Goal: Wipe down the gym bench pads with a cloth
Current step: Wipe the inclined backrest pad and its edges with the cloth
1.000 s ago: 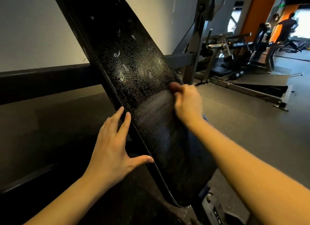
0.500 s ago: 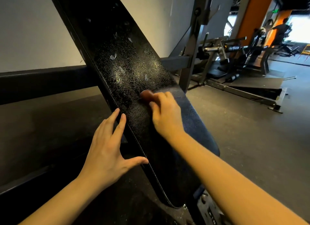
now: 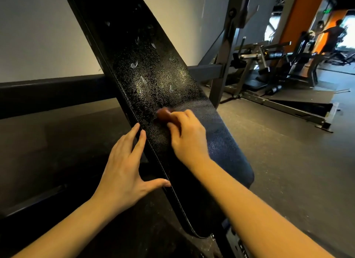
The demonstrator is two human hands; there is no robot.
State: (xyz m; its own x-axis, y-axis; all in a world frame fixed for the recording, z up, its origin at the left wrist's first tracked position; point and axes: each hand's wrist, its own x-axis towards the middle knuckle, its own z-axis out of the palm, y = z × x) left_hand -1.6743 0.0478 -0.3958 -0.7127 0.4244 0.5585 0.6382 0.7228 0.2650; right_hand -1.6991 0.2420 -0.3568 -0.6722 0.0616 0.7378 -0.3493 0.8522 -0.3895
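Bench pad: the long black pad slants across the middle of your view, its top end up to the left and its rounded bottom end low between your forearms.
Pad surface: pebbled black vinyl with a stitched seam down its left edge. Droplets and a fine wet speckle cover the middle, while the strip to the right of your knuckles looks smooth and dull blue-grey.
Cloth: a small reddish-brown wad, blurred, pressed on the pad about halfway up, towards its left side.
Right hand: your fingers curl over the cloth and hold it against the vinyl. Your forearm crosses in front of the pad's lower part and hides some of it.
Left hand: your fingers are straight and close together, with the tips touching the pad's left edge. Your thumb is spread wide, its tip on the same edge lower down, and the hand lies flat.
Hands: apart but just beside each other, with the seam between them.
Behind the pad: a grey steel upright and a crossbar stand just right of the pad's upper half, with a pale wall above.
Left: a dark rail runs level behind the pad.
Right: a speckled rubber floor, then weight machines well apart from you.
Far right: an orange pillar and two people, small and blurred.
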